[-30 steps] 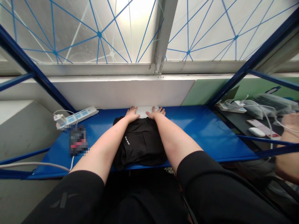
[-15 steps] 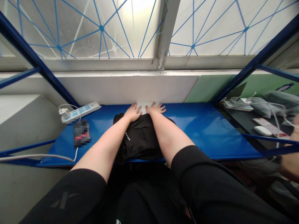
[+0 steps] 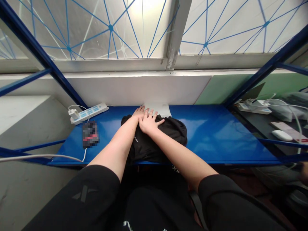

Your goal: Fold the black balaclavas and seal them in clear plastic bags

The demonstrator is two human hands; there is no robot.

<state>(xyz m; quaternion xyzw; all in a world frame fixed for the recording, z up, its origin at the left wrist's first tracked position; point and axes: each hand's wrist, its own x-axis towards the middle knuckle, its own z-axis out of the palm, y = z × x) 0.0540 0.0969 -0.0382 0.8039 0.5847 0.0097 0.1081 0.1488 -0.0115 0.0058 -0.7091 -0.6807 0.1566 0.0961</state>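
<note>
A black garment (image 3: 150, 147) lies bunched on the blue table, with small white lettering near its left side. Behind it, a white flat sheet or bag (image 3: 160, 109) shows against the wall, partly covered by the cloth and my fingers. My left hand (image 3: 140, 113) reaches to the garment's far edge, fingers stretched out over the white item. Flat on top of the cloth rests my right hand (image 3: 149, 123), its fingers spread and its thumb side beside my left hand. Neither hand grips anything. My forearms hide parts of the garment.
On the left of the blue table (image 3: 207, 134) are a white power strip (image 3: 92, 112) with a plugged-in charger and a blurred-out phone-like device (image 3: 90, 134) on a cable. Blue frame bars (image 3: 64, 83) rise on both sides. A white mouse (image 3: 282, 135) lies on the dark neighbouring desk.
My right hand has moved left and nearer, from the white item onto the garment beside my left hand. More of the white item and the garment's right side shows. The view has shifted slightly.
</note>
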